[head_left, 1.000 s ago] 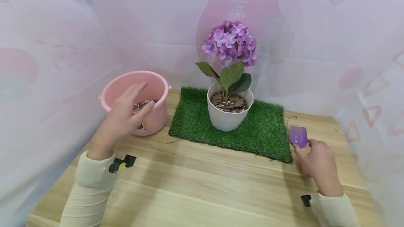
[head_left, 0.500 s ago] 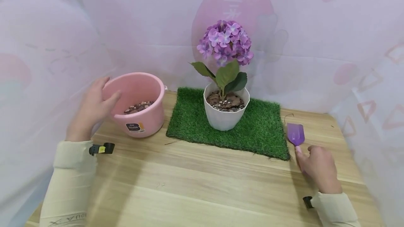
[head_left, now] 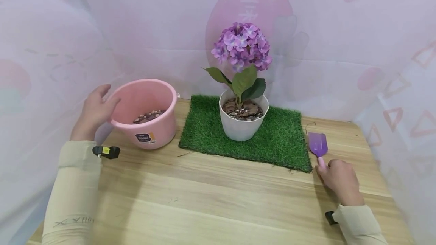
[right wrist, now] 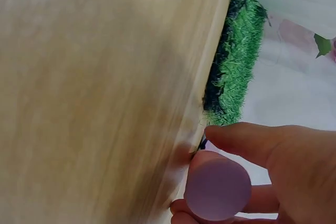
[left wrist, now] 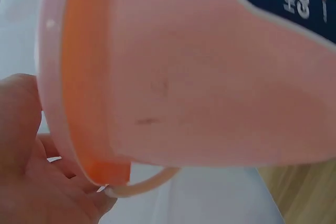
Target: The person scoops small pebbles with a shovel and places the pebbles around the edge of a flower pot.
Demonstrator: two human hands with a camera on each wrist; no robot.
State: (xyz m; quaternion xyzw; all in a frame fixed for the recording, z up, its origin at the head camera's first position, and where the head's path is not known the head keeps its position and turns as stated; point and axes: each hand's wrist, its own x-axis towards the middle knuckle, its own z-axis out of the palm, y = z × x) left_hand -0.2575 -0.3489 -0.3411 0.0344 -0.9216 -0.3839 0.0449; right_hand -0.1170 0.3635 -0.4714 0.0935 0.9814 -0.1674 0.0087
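In the head view a pink bucket (head_left: 160, 133) with a label stands at the left, tilted in appearance, with bark and pebbles (head_left: 150, 116) at its bottom. My left hand (head_left: 93, 112) is at the bucket's left rim, thumb beside the rim and fingers loosely extended outside it. The left wrist view shows that hand behind the rim, close to the wire handle (left wrist: 147, 183). On the right lies a scoop (head_left: 318, 144) with a purple blade and pink handle. My right hand (head_left: 340, 180) has its fingers curled round the handle, whose end (right wrist: 219, 190) faces the right wrist camera.
A white pot (head_left: 240, 128) with bark and a purple hydrangea (head_left: 242, 46) stands on a green grass mat (head_left: 279, 143) at mid-table. The wooden table (head_left: 218, 196) is bordered by pale printed cloth (head_left: 163, 22) at the back and sides.
My left hand has gone from over the bucket to its left rim. My right hand has slid back from the scoop's blade to its handle. The scoop's blade now lies flatter.
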